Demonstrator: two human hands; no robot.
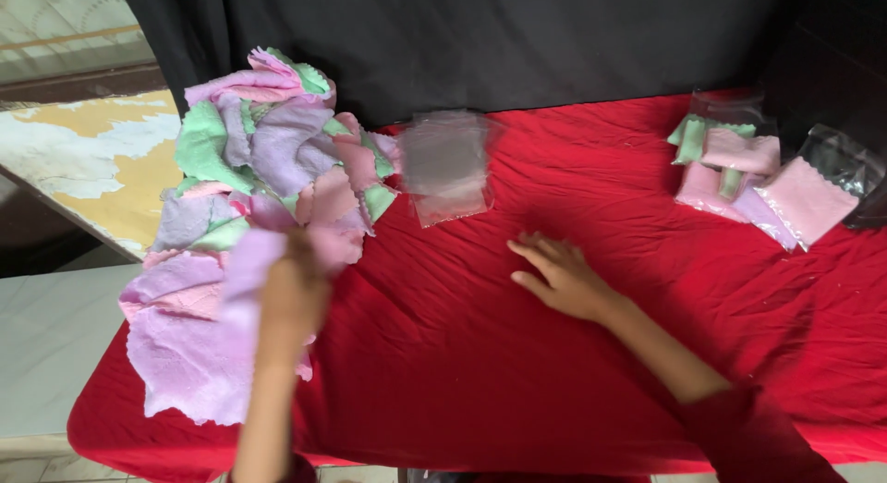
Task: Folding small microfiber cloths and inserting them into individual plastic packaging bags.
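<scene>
A heap of small cloths (263,159) in pink, lilac and pale green lies on the left of the red-covered table (480,354). My left hand (294,284) is blurred and raised over the heap's near side, closed on a lilac cloth (251,261). My right hand (559,275) rests flat on the red cover at the table's middle, fingers spread, holding nothing. A stack of clear plastic bags (446,164) lies just beyond it, beside the heap.
At the far right lie several folded cloths packed in clear bags (762,178). A black drape (517,39) hangs behind the table. A pale floor and a yellow-and-white patterned surface (92,159) lie to the left.
</scene>
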